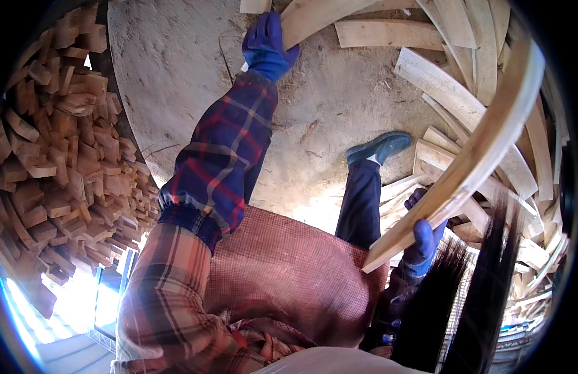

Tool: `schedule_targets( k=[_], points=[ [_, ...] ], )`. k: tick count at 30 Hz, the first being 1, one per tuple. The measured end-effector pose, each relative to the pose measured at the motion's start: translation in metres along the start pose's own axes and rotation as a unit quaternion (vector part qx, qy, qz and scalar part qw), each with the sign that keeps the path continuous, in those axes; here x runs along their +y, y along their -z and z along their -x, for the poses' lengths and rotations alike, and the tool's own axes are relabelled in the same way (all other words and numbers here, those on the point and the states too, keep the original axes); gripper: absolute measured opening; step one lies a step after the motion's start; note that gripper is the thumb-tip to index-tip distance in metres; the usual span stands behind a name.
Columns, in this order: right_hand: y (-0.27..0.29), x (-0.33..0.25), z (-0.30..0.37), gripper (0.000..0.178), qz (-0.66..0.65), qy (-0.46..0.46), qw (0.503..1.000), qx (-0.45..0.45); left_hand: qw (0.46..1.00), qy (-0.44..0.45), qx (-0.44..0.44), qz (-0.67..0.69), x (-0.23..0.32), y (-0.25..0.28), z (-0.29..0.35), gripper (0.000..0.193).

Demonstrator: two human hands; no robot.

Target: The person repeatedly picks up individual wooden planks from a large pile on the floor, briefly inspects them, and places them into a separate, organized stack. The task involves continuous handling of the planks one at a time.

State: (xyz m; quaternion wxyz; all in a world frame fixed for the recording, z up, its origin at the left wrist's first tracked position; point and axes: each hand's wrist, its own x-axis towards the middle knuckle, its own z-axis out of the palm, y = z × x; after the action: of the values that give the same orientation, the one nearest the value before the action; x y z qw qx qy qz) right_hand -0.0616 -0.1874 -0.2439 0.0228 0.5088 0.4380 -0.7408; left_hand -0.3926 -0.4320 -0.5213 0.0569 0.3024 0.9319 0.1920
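Note:
My left hand (268,47), in a blue-purple glove, reaches far ahead with its fingers closed over the end of a pale wooden board (320,20). The rest of that board runs out of the top of the view. On the right, my gloved right hand (426,240) grips a long wooden plank (469,159) close to its near end. This plank slants up and away to the right, raised above other boards. Dark hanging strands hide much of my right forearm.
Loose wooden boards (441,81) lie heaped along the right and far right. A tall stack of short wood pieces (64,168) stands at the left. Bare grey ground (176,68) lies between them. My shoe (379,148) rests beside the right-hand boards.

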Motion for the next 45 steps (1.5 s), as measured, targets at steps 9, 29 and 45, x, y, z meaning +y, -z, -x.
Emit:
schedule_targets(
  k=[9,29,45],
  points=[
    [-0.052,0.039,-0.002,0.074,-0.28,-0.082,0.951,0.101,0.995,0.02,-0.083,-0.054,-0.021,-0.004,0.005,0.074],
    [-0.142,0.034,0.09,0.056,-0.192,-0.154,0.96,0.133,0.911,0.101,-0.341,-0.208,0.023,0.208,-0.014,0.059],
    [-0.314,0.003,0.027,0.046,-0.585,-0.241,0.774,-0.013,0.765,0.263,-0.579,-0.1,0.113,0.343,-0.061,0.093]
  ],
)
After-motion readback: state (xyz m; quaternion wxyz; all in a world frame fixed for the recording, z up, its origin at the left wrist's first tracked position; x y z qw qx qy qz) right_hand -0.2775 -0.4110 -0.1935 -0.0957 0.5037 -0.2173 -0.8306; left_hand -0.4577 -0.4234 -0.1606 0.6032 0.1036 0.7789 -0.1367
